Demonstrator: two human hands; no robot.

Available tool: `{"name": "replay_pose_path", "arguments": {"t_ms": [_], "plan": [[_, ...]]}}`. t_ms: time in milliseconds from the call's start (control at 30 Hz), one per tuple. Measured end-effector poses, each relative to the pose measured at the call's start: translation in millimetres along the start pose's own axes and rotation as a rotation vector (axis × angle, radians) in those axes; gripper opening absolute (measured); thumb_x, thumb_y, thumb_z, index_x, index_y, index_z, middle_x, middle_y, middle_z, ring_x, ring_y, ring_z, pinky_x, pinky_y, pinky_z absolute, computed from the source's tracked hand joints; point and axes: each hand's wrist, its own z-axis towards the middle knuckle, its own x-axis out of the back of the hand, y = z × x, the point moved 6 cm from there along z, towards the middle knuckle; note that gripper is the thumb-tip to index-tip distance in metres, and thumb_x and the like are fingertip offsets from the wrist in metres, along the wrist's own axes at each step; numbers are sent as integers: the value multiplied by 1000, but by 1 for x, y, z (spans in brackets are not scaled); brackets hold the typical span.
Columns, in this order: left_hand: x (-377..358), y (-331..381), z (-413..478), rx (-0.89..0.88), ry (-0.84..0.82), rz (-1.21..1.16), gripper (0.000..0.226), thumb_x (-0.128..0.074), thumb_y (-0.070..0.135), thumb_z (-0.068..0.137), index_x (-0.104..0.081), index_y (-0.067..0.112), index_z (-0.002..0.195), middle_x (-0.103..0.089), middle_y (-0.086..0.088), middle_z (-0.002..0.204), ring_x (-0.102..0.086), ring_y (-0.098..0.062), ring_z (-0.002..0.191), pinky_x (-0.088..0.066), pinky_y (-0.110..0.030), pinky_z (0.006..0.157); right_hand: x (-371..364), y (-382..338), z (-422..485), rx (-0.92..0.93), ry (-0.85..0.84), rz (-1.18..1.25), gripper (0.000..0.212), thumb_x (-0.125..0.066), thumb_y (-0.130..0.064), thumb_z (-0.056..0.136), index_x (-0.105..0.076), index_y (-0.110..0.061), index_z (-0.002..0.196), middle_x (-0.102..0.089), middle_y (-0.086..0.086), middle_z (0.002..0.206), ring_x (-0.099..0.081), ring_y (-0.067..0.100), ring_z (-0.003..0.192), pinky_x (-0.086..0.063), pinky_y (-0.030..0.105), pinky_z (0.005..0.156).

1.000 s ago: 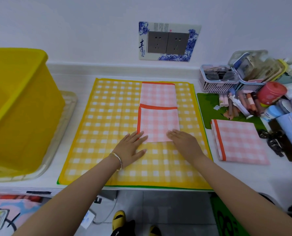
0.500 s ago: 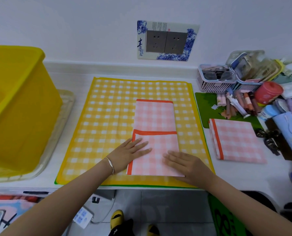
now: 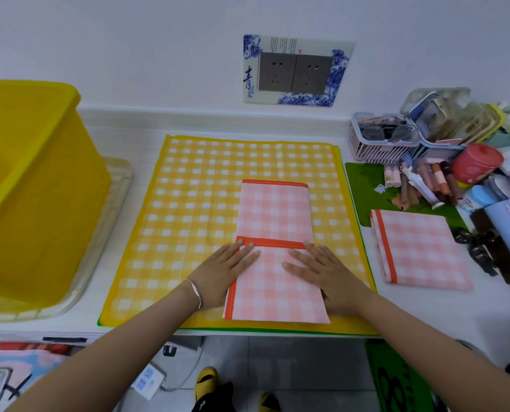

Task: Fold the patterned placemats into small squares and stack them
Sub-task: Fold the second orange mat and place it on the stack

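A pink checked placemat (image 3: 274, 212) with orange trim lies partly folded on a large yellow checked placemat (image 3: 194, 203). Its near half is doubled over, with an orange edge running across the middle. My left hand (image 3: 224, 272) presses flat on the left side of that folded part. My right hand (image 3: 325, 272) presses flat on its right side. Both hands have straight fingers pointing away from me. A second pink checked placemat (image 3: 420, 248), folded into a square, lies on the white counter to the right.
A big yellow tub (image 3: 30, 185) on a clear tray stands at the left. Cosmetics, a red jar (image 3: 476, 162) and small baskets (image 3: 378, 144) crowd the back right on a green mat. A wall socket panel (image 3: 295, 71) is behind. The counter's front edge runs just below the placemats.
The pink placemat slid toward me across the yellow one under both hands. My hands then moved up onto the folded near half and flattened on it.
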Motion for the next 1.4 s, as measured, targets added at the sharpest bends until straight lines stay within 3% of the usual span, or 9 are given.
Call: {"name": "replay_pose_path", "arguments": {"t_ms": [100, 200, 333, 467, 633, 767, 833, 1000, 1400], "plan": [[-3, -6, 1, 15, 38, 24, 82, -33, 57, 83, -17, 10, 148, -33, -12, 149, -30, -31, 136, -33, -46, 106, 0, 0, 1, -38, -6, 7, 78, -39, -64, 86, 8, -45, 145, 19, -12, 155, 31, 21, 139, 19, 41, 113], [-1, -6, 2, 30, 87, 21, 75, -38, 46, 83, -20, 10, 146, -34, -13, 148, -34, -29, 135, -29, -42, 107, 0, 4, -1, -77, 23, 51, 74, -36, -64, 88, 3, -41, 148, 15, -12, 156, 27, 20, 141, 16, 39, 115], [10, -15, 9, 73, 121, -106, 76, -64, 11, 67, -41, 10, 139, -47, -9, 140, -52, -25, 123, -44, -38, 98, 11, 16, 2, -143, 166, 145, 59, -28, -52, 92, -18, -33, 147, -15, -12, 153, -9, 10, 143, -14, 36, 118], [21, -27, 13, 96, 262, -230, 62, -68, 4, 67, -58, 15, 127, -61, 1, 126, -58, -21, 111, -52, -30, 87, 21, 25, 6, -191, 273, 240, 49, -29, -41, 93, -42, -30, 139, -41, -12, 143, -32, 3, 133, -20, 31, 111], [22, -47, 10, 426, 402, -637, 47, -67, -2, 75, -69, 26, 112, -64, 1, 99, -57, -5, 91, -51, -21, 76, 33, 36, 12, -305, 481, 493, 34, -53, -28, 77, -71, -27, 106, -68, -8, 112, -62, 11, 108, -39, 36, 90], [26, -57, 19, 631, 410, -747, 6, -70, 22, 81, -69, 21, 75, -61, 0, 73, -53, -12, 74, -41, -26, 62, 30, 51, 16, -574, 618, 815, 17, -74, -27, 74, -72, -16, 86, -68, 1, 85, -64, 18, 81, -46, 27, 68], [23, -60, 24, 708, 422, -821, 32, -69, 36, 81, -49, 30, 57, -47, 6, 57, -43, -9, 60, -33, -20, 55, 27, 53, 18, -705, 649, 903, 19, -74, -29, 79, -71, -10, 79, -59, 1, 76, -57, 19, 79, -45, 28, 68], [17, -71, 34, 832, 417, -940, 44, -72, 36, 78, -39, 20, 54, -34, 8, 49, -29, -10, 48, -27, -19, 49, 19, 60, 22, -839, 690, 967, 26, -69, -42, 81, -64, -19, 70, -57, -3, 66, -54, 22, 75, -42, 30, 64], [15, -71, 33, 944, 243, -909, 27, -75, 34, 75, -52, 19, 73, -49, 8, 59, -49, -14, 61, -36, -21, 53, 24, 55, 20, -939, 654, 884, 20, -71, -33, 80, -61, -19, 90, -64, -4, 76, -62, 16, 75, -52, 34, 70]]}}
